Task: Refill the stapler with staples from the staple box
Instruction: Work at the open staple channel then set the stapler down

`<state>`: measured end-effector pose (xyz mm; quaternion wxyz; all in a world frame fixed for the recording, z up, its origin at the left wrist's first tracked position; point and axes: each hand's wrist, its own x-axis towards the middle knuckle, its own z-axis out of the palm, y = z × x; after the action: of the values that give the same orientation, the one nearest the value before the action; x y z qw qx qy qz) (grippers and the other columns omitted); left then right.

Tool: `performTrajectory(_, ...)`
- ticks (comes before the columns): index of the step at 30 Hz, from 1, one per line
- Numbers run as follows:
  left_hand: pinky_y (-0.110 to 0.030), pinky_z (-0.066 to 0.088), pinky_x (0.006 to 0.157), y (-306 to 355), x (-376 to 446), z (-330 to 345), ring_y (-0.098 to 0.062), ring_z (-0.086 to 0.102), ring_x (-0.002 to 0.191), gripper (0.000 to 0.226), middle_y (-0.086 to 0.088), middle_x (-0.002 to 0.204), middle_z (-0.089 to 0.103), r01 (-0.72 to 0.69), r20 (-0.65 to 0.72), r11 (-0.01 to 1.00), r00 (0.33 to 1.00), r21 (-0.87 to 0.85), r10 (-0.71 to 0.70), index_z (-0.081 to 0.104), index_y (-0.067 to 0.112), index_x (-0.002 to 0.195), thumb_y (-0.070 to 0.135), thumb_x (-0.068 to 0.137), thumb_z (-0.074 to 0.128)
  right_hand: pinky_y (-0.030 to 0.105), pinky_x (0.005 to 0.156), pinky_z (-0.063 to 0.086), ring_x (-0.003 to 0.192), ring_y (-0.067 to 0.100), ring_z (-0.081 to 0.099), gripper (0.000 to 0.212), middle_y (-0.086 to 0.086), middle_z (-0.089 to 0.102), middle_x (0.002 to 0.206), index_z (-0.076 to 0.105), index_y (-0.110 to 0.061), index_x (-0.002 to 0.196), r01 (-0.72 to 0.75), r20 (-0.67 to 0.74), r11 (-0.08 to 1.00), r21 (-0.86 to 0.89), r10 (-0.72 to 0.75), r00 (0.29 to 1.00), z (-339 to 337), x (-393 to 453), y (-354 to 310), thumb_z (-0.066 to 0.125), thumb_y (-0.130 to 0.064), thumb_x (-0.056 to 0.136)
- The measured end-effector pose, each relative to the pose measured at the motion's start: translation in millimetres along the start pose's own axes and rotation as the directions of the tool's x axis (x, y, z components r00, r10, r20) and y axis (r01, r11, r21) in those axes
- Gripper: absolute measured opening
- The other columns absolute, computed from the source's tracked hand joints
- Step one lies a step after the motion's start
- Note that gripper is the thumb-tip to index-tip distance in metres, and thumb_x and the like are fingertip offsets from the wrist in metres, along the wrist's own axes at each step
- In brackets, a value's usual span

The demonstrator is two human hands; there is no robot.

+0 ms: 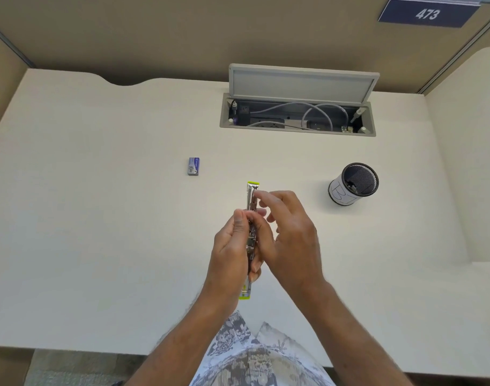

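Stapler: slim lime-green and bare-metal hand stapler [251, 207], opened out flat, held above the cream desk top [99, 218] in front of the person, metal channel facing up
Left hand: left hand [232, 246] wraps the middle of the stapler, thumb on one side, fingers curled round the other
Right hand: right hand [288, 240] has its fingertips at the metal channel near the far end; whether they pinch a strip of staples or only touch the rail cannot be told
Staple box: small blue and grey cardboard staple box [194, 166] lies flat on the desk, well apart from both hands, up and to the left
Handling, judged: stiff and light, with smooth metal likely to slip and a sprung part that may snap back; best held by the plastic-backed sides at mid-length, fingers kept off the open channel
Surroundings: black mesh pen cup [354, 183] stands to the right; open grey cable tray [298, 112] sits at the back of the desk
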<state>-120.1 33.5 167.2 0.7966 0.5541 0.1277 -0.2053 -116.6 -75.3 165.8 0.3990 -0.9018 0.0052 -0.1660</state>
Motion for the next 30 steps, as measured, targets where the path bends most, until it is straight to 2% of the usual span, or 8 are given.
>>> performTrajectory(6,-0.022,0.032,0.037,2.0,-2.9,2.1,-0.013,0.038,0.039,0.046,-0.004,0.053,0.045,-0.028,-0.004,1.0,1.0,0.004,0.028,0.072,0.026,0.09,0.06,0.101,0.044,0.031,0.066,0.055,0.081,0.017,0.067,0.011,0.001,0.071,0.102,0.074,-0.01,0.105,0.037,-0.064,0.999,-0.033,-0.039,0.997,-2.8,4.1,-3.0,0.068,-0.009,0.096)
performTrajectory(12,-0.023,0.033,0.037,1.2,-1.9,2.0,-0.013,0.038,0.039,0.055,-0.005,0.052,0.044,-0.022,-0.001,1.0,1.0,0.008,0.022,0.069,0.015,0.1,0.062,0.1,0.041,0.032,0.065,0.056,0.079,0.018,0.067,0.01,0.001,0.072,0.099,0.076,-0.01,0.103,0.037,-0.089,0.997,-0.061,-0.043,0.995,-1.6,4.3,-3.5,0.069,-0.012,0.096)
performTrajectory(15,-0.023,0.033,0.038,0.9,-2.8,2.7,-0.013,0.039,0.039,0.057,-0.003,0.052,0.045,-0.019,-0.007,1.0,1.0,0.011,0.019,0.069,0.016,0.097,0.065,0.1,0.04,0.034,0.065,0.057,0.081,0.02,0.069,0.012,0.002,0.074,0.097,0.078,-0.01,0.103,0.039,-0.131,0.996,-0.077,-0.049,0.99,1.0,1.2,-3.7,0.069,-0.012,0.096)
performTrajectory(20,-0.024,0.033,0.038,0.4,-2.9,2.4,-0.015,0.038,0.038,0.075,-0.005,0.049,0.043,-0.003,-0.012,1.0,1.0,0.024,0.003,0.058,-0.004,0.107,0.067,0.098,0.036,0.038,0.068,0.06,0.084,0.023,0.074,0.015,0.005,0.078,0.097,0.08,-0.008,0.105,0.048,-0.191,0.996,-0.081,-0.063,0.98,3.6,-2.4,-1.5,0.072,-0.011,0.093)
performTrajectory(30,-0.023,0.034,0.038,-1.5,-3.3,3.6,-0.014,0.038,0.038,0.081,-0.003,0.048,0.043,-0.032,-0.012,0.999,0.999,0.039,0.032,0.061,0.0,0.103,0.077,0.091,0.038,0.038,0.064,0.059,0.081,0.025,0.072,0.015,0.002,0.078,0.095,0.08,-0.012,0.099,0.062,-0.168,0.99,-0.124,-0.082,0.982,2.0,0.6,-2.2,0.073,-0.005,0.088)
